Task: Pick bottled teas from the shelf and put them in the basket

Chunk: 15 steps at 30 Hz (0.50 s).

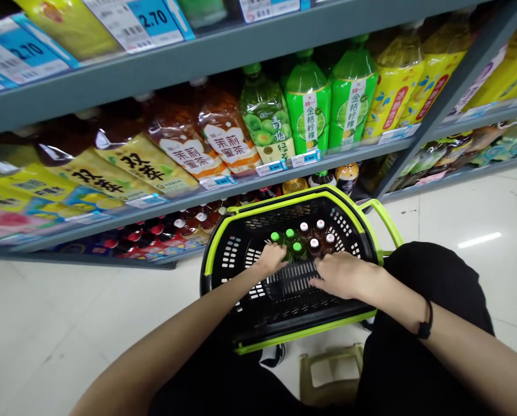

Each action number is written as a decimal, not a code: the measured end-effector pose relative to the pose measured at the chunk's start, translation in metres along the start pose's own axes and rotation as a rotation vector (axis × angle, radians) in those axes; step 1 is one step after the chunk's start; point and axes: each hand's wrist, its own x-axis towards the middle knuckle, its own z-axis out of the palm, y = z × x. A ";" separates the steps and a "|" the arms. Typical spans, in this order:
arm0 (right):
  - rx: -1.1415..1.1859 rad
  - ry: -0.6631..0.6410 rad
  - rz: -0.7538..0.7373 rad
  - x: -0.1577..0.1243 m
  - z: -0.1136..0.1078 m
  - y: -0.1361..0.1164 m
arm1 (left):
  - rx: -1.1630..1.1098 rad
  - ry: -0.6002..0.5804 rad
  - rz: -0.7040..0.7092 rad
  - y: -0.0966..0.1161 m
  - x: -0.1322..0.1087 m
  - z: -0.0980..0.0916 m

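A black basket with a lime-green rim (302,330) stands on the floor in front of the shelf. Several small bottles stand upright inside it, some with green caps (290,233), others with white caps (320,224). My left hand (272,257) reaches in beside the green-capped bottles, its fingers curled near the leftmost ones; whether they hold anything is hidden. Just in front of the white-capped bottles is my right hand (339,274), fingers apart, with nothing visible in its grasp.
Large bottles of tea and green juice (308,110) line the shelf (258,184) ahead. More bottles sit on the lowest level (154,234). Near the bottom edge, a beige stool (308,378) stands between my knees. The basket's green handle (386,222) sticks out to the right.
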 end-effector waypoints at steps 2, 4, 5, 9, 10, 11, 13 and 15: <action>-0.002 0.010 -0.010 0.002 0.001 -0.001 | 0.024 0.020 0.005 0.003 0.002 0.011; 0.002 0.015 -0.020 0.003 0.002 -0.002 | 0.031 0.036 0.020 0.003 0.005 0.021; 0.003 0.016 -0.021 0.004 0.003 -0.003 | 0.029 0.043 0.029 0.003 0.006 0.025; -0.011 0.010 0.000 0.007 0.003 -0.006 | 0.011 0.074 0.070 0.001 0.014 0.035; -0.021 0.013 0.008 0.008 0.003 -0.006 | 0.009 0.084 0.075 0.001 0.016 0.035; -0.035 0.020 0.016 0.008 0.003 -0.007 | 0.007 0.095 0.079 0.001 0.018 0.034; -0.064 0.033 0.032 0.009 0.002 -0.009 | 0.002 0.115 0.079 0.000 0.019 0.031; -0.089 0.029 0.037 0.011 0.002 -0.011 | -0.007 0.134 0.066 -0.001 0.017 0.027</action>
